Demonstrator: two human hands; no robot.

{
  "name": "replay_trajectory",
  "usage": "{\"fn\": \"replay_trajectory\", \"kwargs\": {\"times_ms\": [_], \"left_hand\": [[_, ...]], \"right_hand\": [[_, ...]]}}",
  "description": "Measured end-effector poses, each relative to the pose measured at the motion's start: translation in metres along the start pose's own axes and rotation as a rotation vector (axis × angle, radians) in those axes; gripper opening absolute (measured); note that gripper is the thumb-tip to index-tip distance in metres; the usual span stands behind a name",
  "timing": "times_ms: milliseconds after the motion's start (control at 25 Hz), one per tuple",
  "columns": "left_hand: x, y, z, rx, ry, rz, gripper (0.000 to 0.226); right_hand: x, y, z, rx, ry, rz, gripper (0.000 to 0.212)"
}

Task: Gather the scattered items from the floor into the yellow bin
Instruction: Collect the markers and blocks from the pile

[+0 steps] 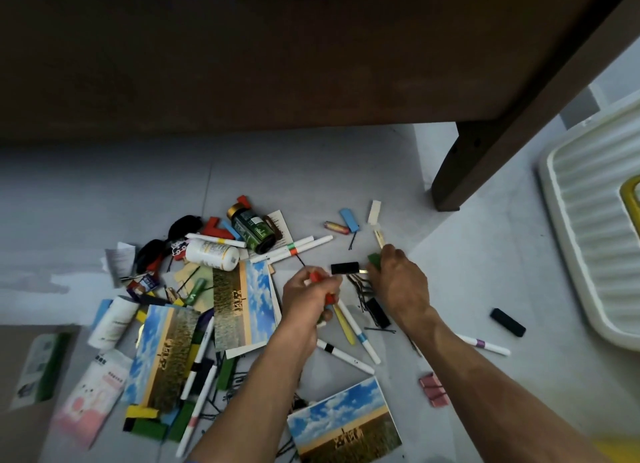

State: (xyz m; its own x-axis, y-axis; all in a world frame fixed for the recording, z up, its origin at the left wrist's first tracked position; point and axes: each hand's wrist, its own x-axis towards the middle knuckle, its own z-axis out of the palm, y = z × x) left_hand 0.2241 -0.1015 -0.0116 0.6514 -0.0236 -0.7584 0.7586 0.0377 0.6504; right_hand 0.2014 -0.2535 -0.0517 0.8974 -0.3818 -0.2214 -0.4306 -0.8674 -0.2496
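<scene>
The job looks barely begun: most of the clutter lies on the floor (346, 157), and only a sliver of the yellow bin (631, 199) shows at the far right edge, well away from both hands; what is in it cannot be seen.

The left hand (310, 298) is curled tight around a small bundle, its fingers (323, 284) pressed together over red pieces and what seem to be pen ends. The right hand (398, 279) pinches a green block (374, 260) and a pale stick (379, 238) that pokes out beyond the fingertips.

Between the two hands lies a black block (344, 267); just below the fingers, hairpins (362, 287) and white markers (358, 334) lie loose. Further left of the left hand sit photo cards (258, 296), a green bottle (252, 232) and a white bottle (212, 254). Right of the right wrist, apart, lie a black eraser (507, 322) and pink clips (434, 390). A white tray (588, 240) lies toward the bin.
</scene>
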Motion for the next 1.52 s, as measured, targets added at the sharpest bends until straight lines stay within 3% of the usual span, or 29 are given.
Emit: {"fn": "replay_trajectory", "kwargs": {"times_ms": [80,160,280,400,480,560,640,760,840,920,1000,1120,1200,1360,1520], "left_hand": [[0.02,0.021,0.02,0.149,0.059,0.179,0.019],[0.044,0.04,0.041,0.447,0.101,0.413,0.014],[0.072,0.054,0.059,1.022,0.109,0.611,0.031],[0.089,0.058,0.075,1.263,0.026,0.7,0.037],[0.095,0.06,0.079,1.35,-0.017,0.73,0.028],[0.097,0.064,0.071,1.393,-0.049,0.713,0.022],[0.093,0.063,0.059,1.468,-0.105,0.702,0.023],[0.084,0.053,0.048,1.597,-0.102,0.807,0.017],[0.081,0.051,0.043,1.428,-0.045,0.834,0.009],[0.077,0.052,0.037,1.154,0.049,0.736,0.014],[0.069,0.051,0.029,0.844,0.061,0.525,0.012],[0.05,0.046,0.017,0.327,-0.034,0.149,0.017],[0.044,0.043,0.01,0.052,-0.054,-0.019,0.018],[0.034,0.033,0.002,-0.291,-0.16,-0.179,0.018],[0.023,0.027,0.004,-0.418,-0.226,-0.211,0.026]], "right_hand": [[-0.004,-0.001,0.003,-0.078,-0.008,-0.026,0.025],[-0.007,0.002,0.0,0.1,-0.017,0.001,0.017],[-0.008,0.012,-0.011,0.658,-0.065,0.181,0.009],[-0.005,0.018,-0.025,1.295,-0.305,0.594,0.022],[0.001,0.022,-0.036,1.515,-0.466,0.705,0.023],[0.013,0.021,-0.045,1.62,-0.538,0.704,0.016],[0.031,0.013,-0.048,1.603,-0.511,0.663,0.011],[0.069,-0.004,-0.046,1.292,-0.253,0.592,0.019],[0.093,-0.007,-0.04,1.056,-0.085,0.487,0.013],[0.109,-0.004,-0.036,0.724,-0.006,0.306,0.012],[0.114,-0.002,-0.03,0.421,0.003,0.162,0.029],[0.111,-0.008,-0.024,0.243,-0.057,0.141,0.06],[0.106,-0.009,-0.017,0.085,-0.06,0.072,0.068],[0.095,-0.008,-0.011,0.07,0.006,-0.014,0.049],[0.089,-0.017,-0.016,0.134,0.024,-0.026,0.03]]}}
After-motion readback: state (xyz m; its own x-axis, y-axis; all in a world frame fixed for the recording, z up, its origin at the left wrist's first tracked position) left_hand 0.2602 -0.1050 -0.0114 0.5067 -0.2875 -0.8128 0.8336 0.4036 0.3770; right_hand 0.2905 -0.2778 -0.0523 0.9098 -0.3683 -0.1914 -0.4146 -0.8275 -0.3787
